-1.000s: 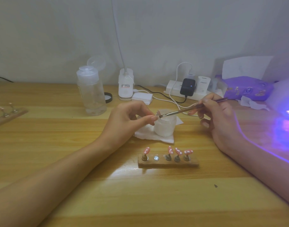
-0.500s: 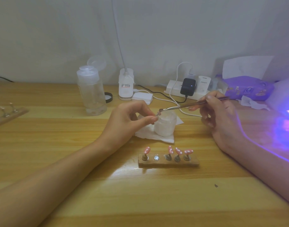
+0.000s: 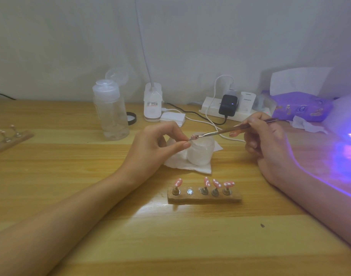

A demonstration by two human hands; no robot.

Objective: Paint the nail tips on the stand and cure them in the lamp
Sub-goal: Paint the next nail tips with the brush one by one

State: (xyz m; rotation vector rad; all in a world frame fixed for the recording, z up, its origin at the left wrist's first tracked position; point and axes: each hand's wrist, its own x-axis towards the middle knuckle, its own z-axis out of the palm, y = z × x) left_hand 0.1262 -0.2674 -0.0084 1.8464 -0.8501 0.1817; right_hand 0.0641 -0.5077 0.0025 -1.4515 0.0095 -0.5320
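**Wooden desk (image 3: 71, 196), nail tip (image 3: 193, 138) held behind the stand (image 3: 204, 197)**

Left hand (image 3: 154, 144) pinches that nail tip; right hand (image 3: 266, 144) grips a brush (image 3: 220, 133) touching it. Four dotted pink tips (image 3: 207, 181) sit on the stand, the glowing lamp (image 3: 343, 114) well right of it.

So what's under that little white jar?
A crumpled white tissue lies under the white jar, spread on the wooden table. Its corners stick out around the jar. The part right beneath the jar is covered, and the left hand hides one edge.
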